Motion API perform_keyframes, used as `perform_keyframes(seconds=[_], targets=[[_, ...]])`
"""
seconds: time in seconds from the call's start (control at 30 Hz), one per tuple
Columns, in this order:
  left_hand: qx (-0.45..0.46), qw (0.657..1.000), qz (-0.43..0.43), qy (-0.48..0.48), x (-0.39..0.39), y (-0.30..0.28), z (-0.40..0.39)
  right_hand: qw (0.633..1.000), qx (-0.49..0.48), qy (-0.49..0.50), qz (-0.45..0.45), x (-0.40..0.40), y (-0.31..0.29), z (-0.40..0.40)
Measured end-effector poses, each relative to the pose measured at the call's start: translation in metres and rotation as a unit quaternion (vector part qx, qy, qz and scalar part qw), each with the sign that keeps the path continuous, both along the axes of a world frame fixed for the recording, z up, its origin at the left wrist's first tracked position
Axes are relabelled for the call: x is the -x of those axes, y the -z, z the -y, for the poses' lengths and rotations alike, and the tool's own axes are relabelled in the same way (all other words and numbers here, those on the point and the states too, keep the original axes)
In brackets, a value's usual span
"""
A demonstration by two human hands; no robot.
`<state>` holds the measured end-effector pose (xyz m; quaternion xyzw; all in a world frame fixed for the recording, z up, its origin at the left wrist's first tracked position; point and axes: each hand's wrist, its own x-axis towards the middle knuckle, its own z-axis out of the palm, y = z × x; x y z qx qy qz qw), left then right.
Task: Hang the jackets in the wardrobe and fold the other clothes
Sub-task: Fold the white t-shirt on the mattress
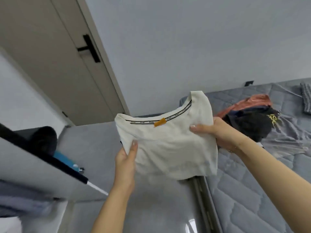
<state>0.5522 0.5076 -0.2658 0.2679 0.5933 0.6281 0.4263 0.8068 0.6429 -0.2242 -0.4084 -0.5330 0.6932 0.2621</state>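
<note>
Both hands [125,158] [218,133], fingers pinching folded white T-shirt [168,148]; orange neck tag [160,122], neck-tape lettering unreadable.

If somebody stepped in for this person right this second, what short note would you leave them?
Left hand: grips the lower left edge of the folded white T-shirt, thumb on top.
Right hand: grips the shirt's right edge.
The shirt is held in the air above the floor beside the bed, collar up, with an orange tag at the neckline.
Done: this shirt looks folded into a compact rectangle.
Left: set it down, then sort the pile of clothes on the bed, dark and orange-red garments. Whether any are jackets cannot be told from here.
</note>
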Motion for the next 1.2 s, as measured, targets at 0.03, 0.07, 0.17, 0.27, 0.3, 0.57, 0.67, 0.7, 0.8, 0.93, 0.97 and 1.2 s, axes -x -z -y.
perform_keyframes(seconds=[0.03, 0.07, 0.17, 0.27, 0.3, 0.57, 0.67, 0.7, 0.8, 0.93, 0.97, 1.2], targets=[[-0.009, 1.0, -0.012, -0.024, 0.02, -0.021, 0.007, 1.0, -0.012, -0.028, -0.006, 0.024, -0.019, -0.003], [-0.02, 0.998, -0.024, -0.046, 0.04, -0.043, 0.015, 0.998, -0.022, -0.054, -0.013, 0.049, -0.038, -0.006], [-0.05, 0.992, -0.057, -0.101, 0.09, -0.102, 0.045, 0.991, -0.048, -0.121, -0.039, 0.119, -0.088, -0.009], [-0.077, 0.981, -0.077, -0.163, 0.128, -0.153, 0.085, 0.973, -0.072, -0.208, -0.072, 0.183, -0.133, -0.003], [-0.081, 0.975, -0.088, -0.185, 0.138, -0.168, 0.1, 0.965, -0.077, -0.235, -0.084, 0.204, -0.147, 0.001], [-0.134, 0.915, -0.16, -0.347, 0.203, -0.278, 0.215, 0.898, -0.12, -0.385, -0.175, 0.362, -0.249, 0.066], [-0.125, 0.893, -0.18, -0.394, 0.227, -0.311, 0.262, 0.87, -0.124, -0.433, -0.199, 0.419, -0.285, 0.104], [-0.123, 0.885, -0.183, -0.41, 0.235, -0.321, 0.279, 0.863, -0.128, -0.445, -0.205, 0.438, -0.295, 0.118], [-0.129, 0.864, -0.2, -0.443, 0.262, -0.348, 0.327, 0.846, -0.129, -0.464, -0.227, 0.493, -0.323, 0.165], [-0.149, 0.837, -0.231, -0.474, 0.306, -0.38, 0.379, 0.824, -0.145, -0.485, -0.257, 0.56, -0.355, 0.219], [-0.153, 0.831, -0.243, -0.477, 0.318, -0.388, 0.389, 0.818, -0.153, -0.489, -0.262, 0.576, -0.363, 0.229], [-0.157, 0.801, -0.294, -0.497, 0.405, -0.445, 0.432, 0.797, -0.189, -0.49, -0.296, 0.681, -0.425, 0.274]])
